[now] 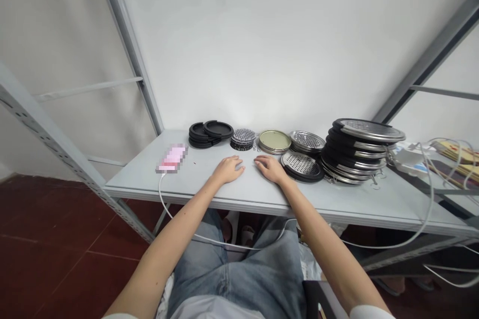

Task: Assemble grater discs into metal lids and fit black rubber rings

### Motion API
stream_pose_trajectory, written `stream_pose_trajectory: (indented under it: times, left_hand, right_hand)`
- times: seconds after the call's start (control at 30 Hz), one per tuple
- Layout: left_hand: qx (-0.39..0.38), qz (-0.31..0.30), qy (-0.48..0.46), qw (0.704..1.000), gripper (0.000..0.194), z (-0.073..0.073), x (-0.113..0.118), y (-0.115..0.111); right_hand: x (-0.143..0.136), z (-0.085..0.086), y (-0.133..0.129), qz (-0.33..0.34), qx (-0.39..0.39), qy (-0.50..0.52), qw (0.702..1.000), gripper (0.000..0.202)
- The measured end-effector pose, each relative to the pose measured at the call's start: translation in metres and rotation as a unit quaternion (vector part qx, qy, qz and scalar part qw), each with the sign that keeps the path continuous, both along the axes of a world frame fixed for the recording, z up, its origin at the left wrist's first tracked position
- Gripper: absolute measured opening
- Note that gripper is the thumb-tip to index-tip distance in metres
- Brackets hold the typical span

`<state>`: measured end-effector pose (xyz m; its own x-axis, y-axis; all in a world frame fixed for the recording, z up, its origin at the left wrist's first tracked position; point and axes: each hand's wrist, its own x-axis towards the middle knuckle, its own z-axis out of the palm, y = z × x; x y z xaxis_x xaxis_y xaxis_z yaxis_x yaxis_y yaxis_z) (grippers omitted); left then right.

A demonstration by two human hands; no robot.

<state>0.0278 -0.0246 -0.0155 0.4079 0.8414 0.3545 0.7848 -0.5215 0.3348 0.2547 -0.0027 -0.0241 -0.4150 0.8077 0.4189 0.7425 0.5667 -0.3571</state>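
My left hand [228, 169] rests palm down on the grey tabletop [209, 194], fingers spread and nothing in them. Also flat and holding nothing, my right hand [270, 167] lies just left of a black-rimmed round grater [302, 165]. Behind the hands stand a small stack of perforated metal discs [244, 136], a pile of pale gold round lids [274, 140] and another round grater plate [307, 140]. Black ring-shaped rims [211, 132] are piled at the back left. Small metal hooks [256, 147] lie between the discs and the lids.
A tall stack of black-rimmed graters [359, 149] stands on the right. At the left lies a blurred pink phone [172, 158], its white cable [224, 244] looping over my lap. Grey shelf posts [130, 50] frame both sides; cables and boxes [411, 159] clutter the far right.
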Motion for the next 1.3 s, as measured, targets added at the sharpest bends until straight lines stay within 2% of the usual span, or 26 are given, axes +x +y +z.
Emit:
stream_pose_trajectory:
  times: [1.3]
  left_hand:
    - [-0.003,0.017,0.01,1.0,0.039,0.0033,0.0003,-0.0019]
  right_hand:
    - [0.0002,-0.0008,0.0005,0.001,-0.01,0.044,0.999,0.028]
